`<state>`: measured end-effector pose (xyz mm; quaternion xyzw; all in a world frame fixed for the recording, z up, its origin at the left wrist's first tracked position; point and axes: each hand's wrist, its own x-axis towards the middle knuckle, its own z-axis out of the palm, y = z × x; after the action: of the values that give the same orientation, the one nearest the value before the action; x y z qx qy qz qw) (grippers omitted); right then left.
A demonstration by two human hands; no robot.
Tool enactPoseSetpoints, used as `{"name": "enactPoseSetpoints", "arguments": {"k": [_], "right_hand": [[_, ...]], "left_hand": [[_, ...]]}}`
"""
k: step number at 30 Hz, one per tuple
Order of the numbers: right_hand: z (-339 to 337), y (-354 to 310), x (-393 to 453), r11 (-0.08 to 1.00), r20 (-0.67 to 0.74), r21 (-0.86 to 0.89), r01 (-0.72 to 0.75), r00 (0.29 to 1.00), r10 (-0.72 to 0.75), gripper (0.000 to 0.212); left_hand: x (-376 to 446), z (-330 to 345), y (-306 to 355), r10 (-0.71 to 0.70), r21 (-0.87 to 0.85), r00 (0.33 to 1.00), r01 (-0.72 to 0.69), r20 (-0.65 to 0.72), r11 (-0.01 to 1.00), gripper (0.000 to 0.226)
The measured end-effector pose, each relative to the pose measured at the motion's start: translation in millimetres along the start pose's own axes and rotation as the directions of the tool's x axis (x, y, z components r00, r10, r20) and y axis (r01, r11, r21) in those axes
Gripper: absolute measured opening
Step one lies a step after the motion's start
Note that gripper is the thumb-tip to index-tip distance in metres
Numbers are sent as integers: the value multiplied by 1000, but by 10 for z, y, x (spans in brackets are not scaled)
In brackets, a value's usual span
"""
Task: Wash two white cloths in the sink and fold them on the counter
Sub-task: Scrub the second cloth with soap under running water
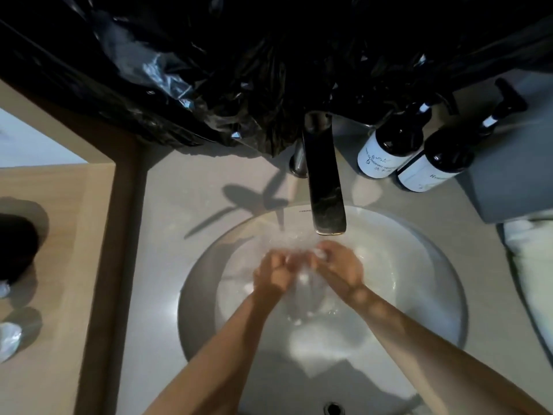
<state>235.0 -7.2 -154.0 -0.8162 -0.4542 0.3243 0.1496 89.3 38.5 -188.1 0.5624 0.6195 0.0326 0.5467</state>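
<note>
In the middle of the frame, under the tap, my left hand and right hand squeeze the white cloth, which looks soft, wet, floppy, so I bunch it up tight.

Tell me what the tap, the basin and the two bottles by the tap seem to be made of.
Tap: metal, polished, with mirror-like reflections on the spout. Basin: likely glazed white ceramic, smooth and glossy. Bottles: dark glossy glass or plastic, hard to tell which, with white labels and pump tops.
</note>
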Motion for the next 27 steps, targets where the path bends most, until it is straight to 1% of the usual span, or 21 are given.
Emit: {"name": "enactPoseSetpoints", "arguments": {"k": [1, 2, 3, 4, 5, 6, 8, 9, 10, 12, 13, 14, 15, 16, 17, 19, 20, 22, 24, 25, 27], "right_hand": [[-85, -51, -38, 998, -36, 49, -39, 998, 41, 52], [-165, -99, -92, 992, -58, 113, -57, 996, 64, 45], [-235, -146, -165, 986, -88, 167, -30, 995, 45, 38], [-295, -175, -235, 983, -101, 181, 11, 995, 7, 33], [-345, -211, -304, 975, -123, 211, 76, 991, -51, 31], [-401, -236, -361, 967, -122, 221, 129, 987, -103, 29], [-432, -257, -461, 942, -97, 285, 180, 983, -159, 27], [-412, -244, -523, 924, -64, 333, 186, 983, -174, 27], [-400, -211, -585, 909, -11, 374, 181, 982, -191, 29], [-329, -78, -696, 893, 82, 400, 209, 962, -262, 36], [-275, 20, -732, 897, 90, 371, 239, 952, -291, 39], [-200, 131, -740, 920, 29, 262, 292, 950, -310, 39], [-104, 244, -727, 936, -57, 93, 338, 941, -334, 37], [-16, 320, -706, 938, -107, -86, 335, 933, -343, 41], [55, 347, -686, 935, -111, -203, 290, 942, -316, 46], [187, 318, -652, 944, -29, -280, 174, 981, -190, 50], [211, 262, -652, 944, 10, -308, 120, 992, -123, 48], [322, 211, -627, 943, 13, -322, 82, 997, -82, 42], [450, 271, -525, 941, -38, -330, 69, 996, -86, 33], [444, 283, -475, 932, -25, -355, 75, 996, -90, 31], [502, 315, -372, 929, 64, -363, 78, 996, -58, 31]], "left_hand": [[-51, -17, 39, 27, -115, 999, -22, 44, 993, 41], [-94, -47, 100, 49, -241, 996, -30, 73, 970, 42], [-163, -77, 219, 70, -317, 992, -35, 100, 948, 39], [-223, -97, 312, 63, -339, 987, -9, 148, 941, 37], [-275, -101, 393, 47, -341, 979, 23, 197, 940, 43], [-302, -101, 392, 46, -320, 977, 23, 207, 947, 51], [-393, -122, 346, 49, -349, 993, -9, 104, 937, 57], [-448, -133, 320, 63, -388, 997, -43, 39, 921, 52], [-477, -146, 263, 63, -373, 998, -68, -25, 925, 49], [-489, -156, 131, 142, -210, 981, -167, -131, 963, 49], [-475, -157, 74, 167, -103, 972, -186, -164, 977, 45], [-473, -155, 25, 197, 46, 958, -192, -209, 980, 36], [-484, -154, -18, 238, 207, 935, -186, -262, 960, 26], [-500, -137, -62, 294, 352, 906, -179, -305, 919, 17], [-523, -100, -102, 353, 442, 884, -197, -306, 875, 14], [-518, 32, -141, 458, 531, 847, -266, -270, 805, 26], [-499, 109, -153, 481, 551, 839, -282, -256, 785, 28], [-479, 216, -115, 442, 560, 860, -242, -254, 792, 27], [-396, 309, -102, 277, 428, 928, -150, -250, 891, 35], [-382, 297, -62, 168, 337, 954, -79, -246, 938, 42], [-292, 314, -62, 42, 173, 964, 4, -264, 985, 45]]}}
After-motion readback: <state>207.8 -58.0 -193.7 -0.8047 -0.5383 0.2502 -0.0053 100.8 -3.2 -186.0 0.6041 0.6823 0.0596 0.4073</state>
